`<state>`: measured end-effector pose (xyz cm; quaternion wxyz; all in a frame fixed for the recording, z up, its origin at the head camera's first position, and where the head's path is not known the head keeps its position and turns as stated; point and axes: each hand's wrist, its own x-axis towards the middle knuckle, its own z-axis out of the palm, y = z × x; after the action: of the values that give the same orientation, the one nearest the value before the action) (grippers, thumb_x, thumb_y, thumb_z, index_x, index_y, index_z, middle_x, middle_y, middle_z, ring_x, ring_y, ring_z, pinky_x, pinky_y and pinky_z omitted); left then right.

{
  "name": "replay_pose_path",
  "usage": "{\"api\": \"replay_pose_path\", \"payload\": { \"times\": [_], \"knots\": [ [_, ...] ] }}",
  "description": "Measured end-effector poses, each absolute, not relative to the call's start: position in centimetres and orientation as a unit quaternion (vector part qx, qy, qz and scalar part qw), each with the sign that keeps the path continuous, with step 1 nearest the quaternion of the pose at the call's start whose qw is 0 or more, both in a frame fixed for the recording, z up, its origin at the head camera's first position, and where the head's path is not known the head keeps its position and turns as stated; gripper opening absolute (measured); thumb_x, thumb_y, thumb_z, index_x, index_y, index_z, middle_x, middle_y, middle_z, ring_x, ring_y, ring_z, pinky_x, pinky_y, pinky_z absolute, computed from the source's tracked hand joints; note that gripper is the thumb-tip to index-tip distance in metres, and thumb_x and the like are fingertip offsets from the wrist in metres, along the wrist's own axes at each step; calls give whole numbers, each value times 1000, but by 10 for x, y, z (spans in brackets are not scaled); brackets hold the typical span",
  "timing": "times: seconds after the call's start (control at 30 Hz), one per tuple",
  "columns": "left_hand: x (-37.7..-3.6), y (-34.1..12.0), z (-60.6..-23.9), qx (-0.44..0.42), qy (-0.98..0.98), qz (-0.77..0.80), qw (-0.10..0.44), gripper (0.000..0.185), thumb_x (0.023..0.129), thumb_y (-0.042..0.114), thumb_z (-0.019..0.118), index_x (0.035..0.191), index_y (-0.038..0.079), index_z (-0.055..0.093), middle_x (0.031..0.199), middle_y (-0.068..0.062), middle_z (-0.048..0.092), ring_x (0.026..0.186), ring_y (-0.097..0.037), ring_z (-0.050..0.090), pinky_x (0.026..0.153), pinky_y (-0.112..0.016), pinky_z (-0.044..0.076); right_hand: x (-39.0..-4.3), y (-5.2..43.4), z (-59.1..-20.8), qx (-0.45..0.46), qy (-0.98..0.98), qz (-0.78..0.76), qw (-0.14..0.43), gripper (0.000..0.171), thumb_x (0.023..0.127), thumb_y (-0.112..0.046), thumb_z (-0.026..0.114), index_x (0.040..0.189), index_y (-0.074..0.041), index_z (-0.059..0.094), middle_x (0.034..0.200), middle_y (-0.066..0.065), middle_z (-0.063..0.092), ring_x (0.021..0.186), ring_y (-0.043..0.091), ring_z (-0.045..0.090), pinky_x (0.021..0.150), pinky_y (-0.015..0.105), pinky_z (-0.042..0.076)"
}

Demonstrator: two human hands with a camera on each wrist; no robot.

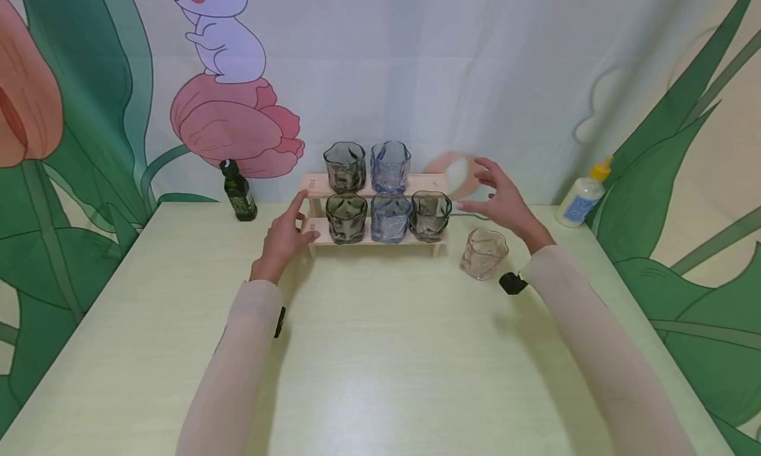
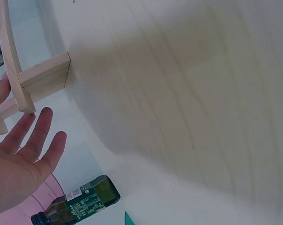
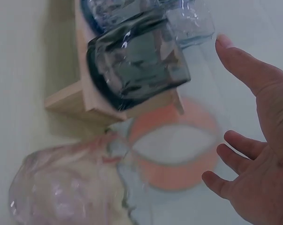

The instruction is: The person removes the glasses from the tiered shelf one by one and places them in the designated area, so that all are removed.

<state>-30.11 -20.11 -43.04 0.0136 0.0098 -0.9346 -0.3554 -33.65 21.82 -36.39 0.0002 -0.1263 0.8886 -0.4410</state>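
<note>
A two-tier wooden rack (image 1: 318, 184) stands at the back of the table. Its top shelf bears a grey glass (image 1: 345, 166) and a blue glass (image 1: 390, 166). On the bottom shelf stand a grey glass (image 1: 347, 217), a blue glass (image 1: 390, 217) and another grey glass (image 1: 431, 215). A clear pinkish glass (image 1: 483, 252) stands on the table right of the rack. My left hand (image 1: 285, 233) rests with straight fingers against the rack's left end (image 2: 30, 89). Spread and holding nothing, my right hand (image 1: 501, 198) hovers by the rack's right end, above the pinkish glass (image 3: 66, 187) and near the grey glass (image 3: 137, 61).
A dark green bottle (image 1: 239, 191) stands left of the rack near the wall and also shows under my left hand (image 2: 80, 204). A white bottle with a yellow cap (image 1: 584, 195) is at the back right. The pale table (image 1: 380, 350) stretches toward me.
</note>
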Motion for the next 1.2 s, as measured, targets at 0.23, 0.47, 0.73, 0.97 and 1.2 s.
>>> {"api": "replay_pose_path", "payload": {
  "times": [0.23, 0.47, 0.73, 0.97, 1.2],
  "knots": [
    [-300, -202, -430, 7, -934, -356, 20, 92, 94, 17, 70, 160, 38, 11, 142, -19, 54, 113, -39, 61, 88, -55, 47, -357, 182, -350, -154, 888, -433, 1, 97, 84, -29, 81, 159, -21, 21, 159, 21, 33, 149, 37, 30, 117, 59, 26],
    [-301, -202, -430, 8, -934, -356, 15, 92, 93, 19, 71, 160, 39, 11, 141, -18, 55, 113, -38, 62, 87, -53, 47, -373, 155, -349, -177, 892, -416, 7, 97, 84, -28, 82, 159, -21, 22, 158, 21, 34, 148, 37, 31, 114, 60, 30],
    [-301, -202, -432, 10, -935, -354, 19, 92, 93, 18, 71, 160, 38, 11, 141, -18, 55, 112, -38, 62, 87, -54, 47, -380, 132, -344, -197, 894, -402, 26, 100, 83, -33, 82, 160, -24, 19, 162, 17, 29, 151, 34, 27, 114, 58, 31],
    [-301, -202, -428, 13, -935, -353, 20, 92, 93, 17, 71, 160, 38, 12, 141, -18, 55, 112, -38, 62, 89, -54, 47, -390, 111, -340, -202, 890, -407, 43, 100, 83, -36, 81, 160, -28, 17, 164, 12, 27, 152, 30, 26, 116, 56, 31],
    [-301, -201, -430, 14, -936, -352, 20, 92, 93, 19, 71, 160, 40, 11, 142, -17, 56, 112, -38, 62, 90, -55, 46, -395, 92, -340, -209, 897, -385, 51, 103, 82, -40, 82, 161, -29, 16, 168, 3, 20, 152, 31, 26, 116, 53, 31]
  ]
}}
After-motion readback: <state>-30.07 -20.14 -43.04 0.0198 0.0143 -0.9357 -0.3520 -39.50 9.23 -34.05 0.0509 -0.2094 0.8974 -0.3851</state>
